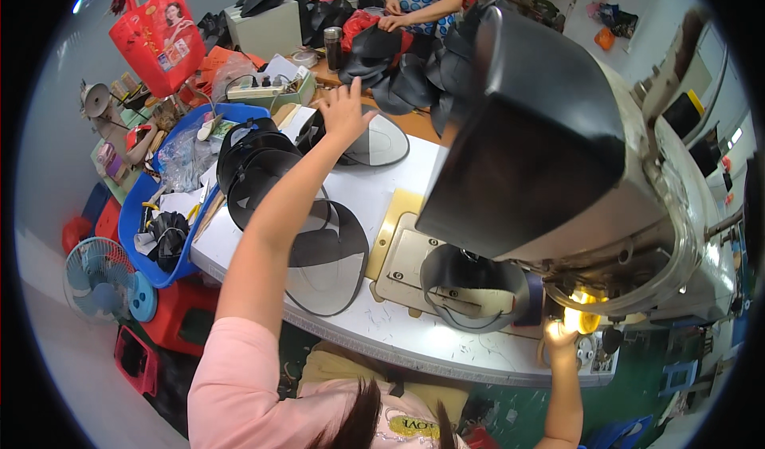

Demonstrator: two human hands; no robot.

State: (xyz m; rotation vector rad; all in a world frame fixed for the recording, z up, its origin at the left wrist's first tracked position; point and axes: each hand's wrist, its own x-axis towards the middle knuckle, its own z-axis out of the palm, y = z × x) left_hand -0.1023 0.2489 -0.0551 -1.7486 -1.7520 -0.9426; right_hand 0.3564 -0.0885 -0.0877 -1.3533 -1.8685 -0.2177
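My left hand (347,114) stretches out with its fingers apart, over the far end of the white table. Just beside it lies a dark-rimmed visor (378,140) with a clear panel. Under my left forearm rests another visor (328,258), and a stack of black visors (259,158) stands to its left. A black curved band piece (476,294) sits on the metal plate of a large sewing machine (550,130). My right hand (560,339) is by the machine's lit lower right side; glare and the machine hide its fingers.
A blue tub (147,230) holding plastic bags, scraps and scissors stands left of the white table (343,182). A fan (100,278) and red stools (179,321) are lower left. Across the table, another person's hands (392,20) handle black pieces. A red bag (159,39) hangs upper left.
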